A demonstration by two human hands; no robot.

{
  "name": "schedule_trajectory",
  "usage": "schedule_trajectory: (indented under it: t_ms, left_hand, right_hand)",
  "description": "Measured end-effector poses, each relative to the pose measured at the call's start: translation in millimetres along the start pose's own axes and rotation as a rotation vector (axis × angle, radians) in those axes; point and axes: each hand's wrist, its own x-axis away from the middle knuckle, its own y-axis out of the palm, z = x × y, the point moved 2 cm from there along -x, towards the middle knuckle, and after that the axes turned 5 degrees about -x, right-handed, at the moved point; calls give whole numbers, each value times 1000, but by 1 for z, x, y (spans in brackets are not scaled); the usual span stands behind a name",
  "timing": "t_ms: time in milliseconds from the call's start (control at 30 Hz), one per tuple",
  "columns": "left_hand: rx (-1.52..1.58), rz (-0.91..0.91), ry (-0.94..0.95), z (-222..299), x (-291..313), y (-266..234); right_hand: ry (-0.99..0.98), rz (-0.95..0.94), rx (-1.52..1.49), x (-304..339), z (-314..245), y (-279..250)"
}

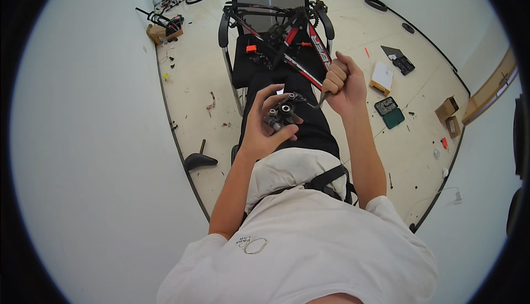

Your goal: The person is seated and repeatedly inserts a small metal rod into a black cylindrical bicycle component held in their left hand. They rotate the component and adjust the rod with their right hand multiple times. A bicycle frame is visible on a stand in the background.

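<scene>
Left hand fingers curled round small grey-black metal bike part, right hand fisted on thin tool — touching it

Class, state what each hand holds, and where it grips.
Left hand cradles a small metal bike part in its fingers; right hand fists a thin tool's handle.

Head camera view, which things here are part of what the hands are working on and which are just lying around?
In use:
- dark metal bike part in left hand
- slim tool gripped by right hand
- bike frame on the chair

Lying about:
- green case
- cardboard boxes
- bike saddle
- tyre
</scene>
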Motion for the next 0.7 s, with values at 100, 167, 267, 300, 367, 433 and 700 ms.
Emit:
schedule_trajectory:
  t_ms: [100, 167, 267, 300, 367, 433, 700]
  left_hand:
    - [-395, -21, 241, -1, -1, -4]
    - [-474, 202, 384, 5, 2, 6]
    - [-272, 397, 513, -5, 9, 10]
    - [-186, 432, 525, -4, 11, 13]
    - [-18, 498, 554, 12, 15, 19]
    - [-187, 484, 619, 24, 18, 15]
    - [-24, 523, 604, 5, 18, 1]
  right_hand:
    - [26, 14, -173, -1, 1, -9]
    - [42, 16, -226, 0, 5, -14]
    - [138, 89, -272, 2, 35, -18]
    - [168, 125, -254, 2, 46, -22]
    - [152, 168, -229, 5, 66, -27]
    - [149, 149, -188, 5, 76, -28]
    - [14, 261, -53, 6, 84, -29]
